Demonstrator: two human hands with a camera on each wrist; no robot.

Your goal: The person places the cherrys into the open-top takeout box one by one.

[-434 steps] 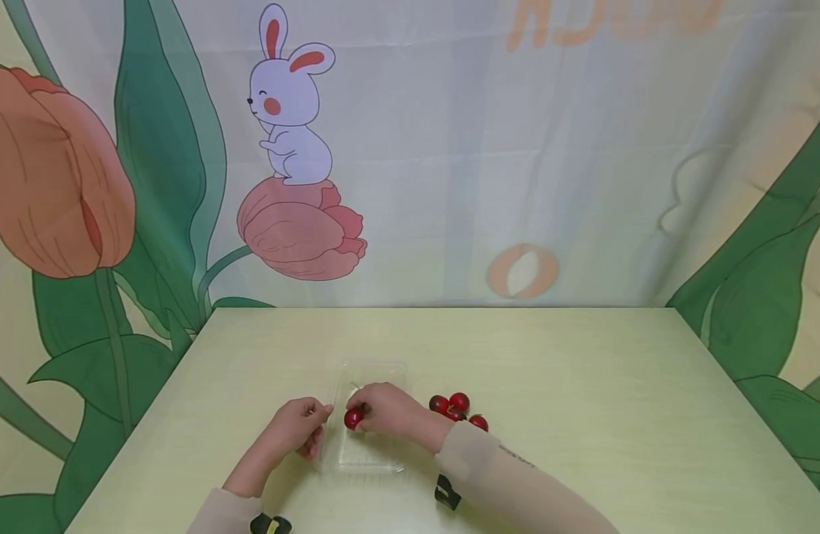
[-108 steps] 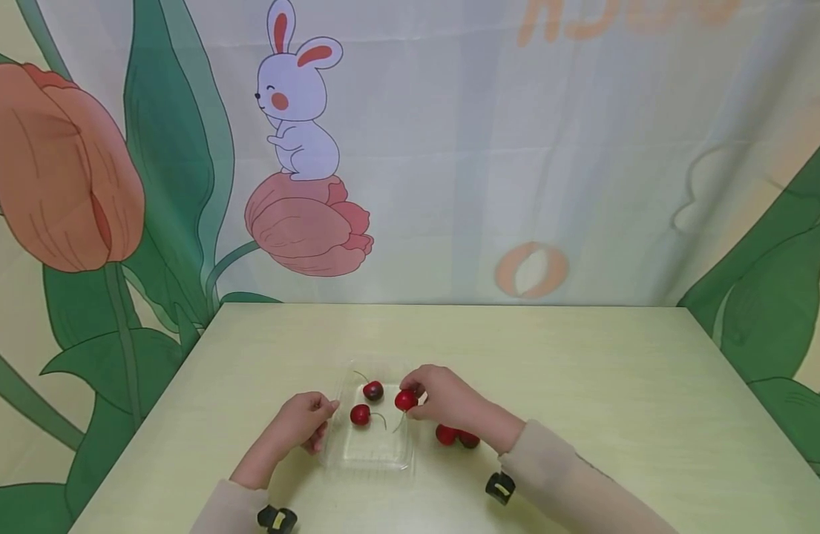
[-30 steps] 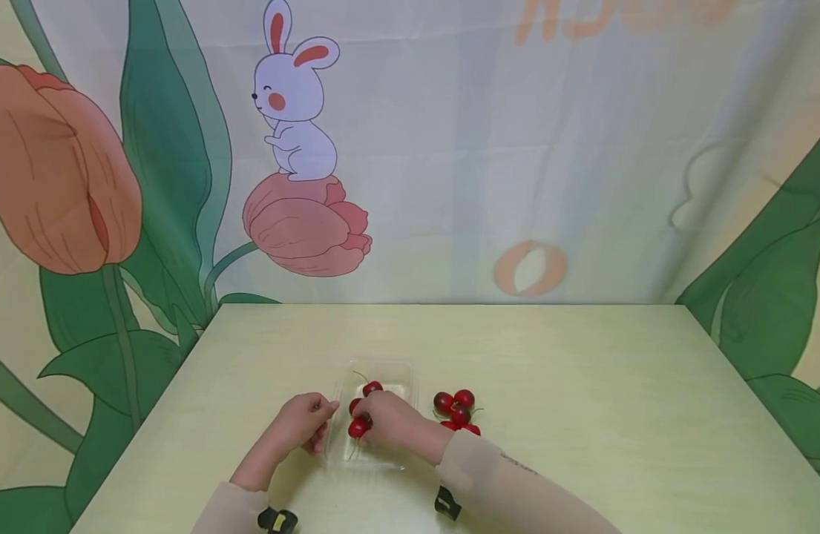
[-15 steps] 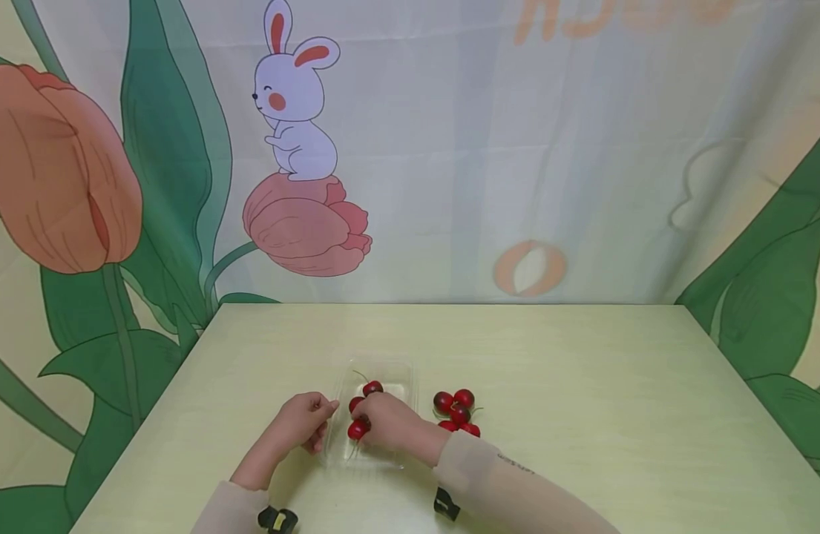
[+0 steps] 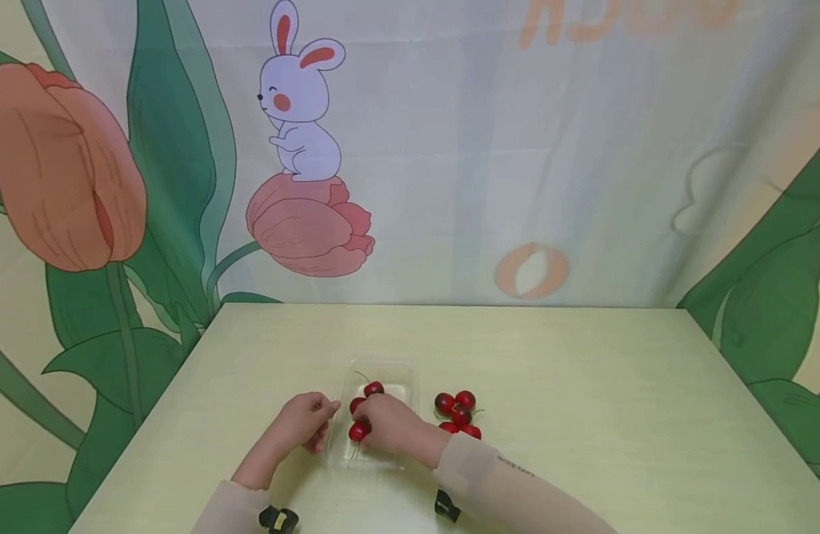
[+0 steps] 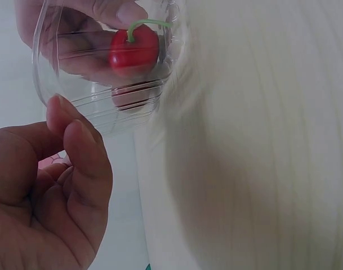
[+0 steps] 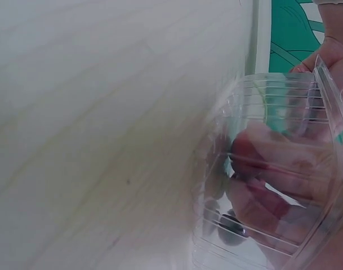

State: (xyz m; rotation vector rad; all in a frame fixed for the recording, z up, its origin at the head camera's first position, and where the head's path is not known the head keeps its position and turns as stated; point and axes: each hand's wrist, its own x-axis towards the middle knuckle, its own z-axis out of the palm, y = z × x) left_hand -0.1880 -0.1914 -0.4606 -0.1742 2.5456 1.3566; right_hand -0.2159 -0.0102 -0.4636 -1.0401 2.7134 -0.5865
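Note:
In the head view, a clear plastic box [image 5: 401,382] lies open on the table. My left hand [image 5: 301,420] pinches its left rim between thumb and forefinger; the left wrist view shows the fingertips [image 6: 59,109] at that rim. My right hand [image 5: 392,424] reaches down inside the box, thumb and fingers on a red cherry [image 5: 359,432] with its stem toward me. Two more cherries lie in the box: a dark one [image 5: 374,388] at the back and another [image 5: 357,405] partly behind the right fingers. Through the box wall, the left wrist view shows a green-stemmed red cherry [image 6: 134,56].
A cluster of several cherries [image 5: 461,415] sits on the pale table [image 5: 570,386] to the right of the box, its near side close to the right sleeve [image 5: 496,475]. Behind the table hangs a printed cloth [image 5: 436,148] with a rabbit and tulips.
Earlier my right hand carried a cherry over the box's right edge; it has since moved left and down into the box with it. Over the last second both hands stay almost still.

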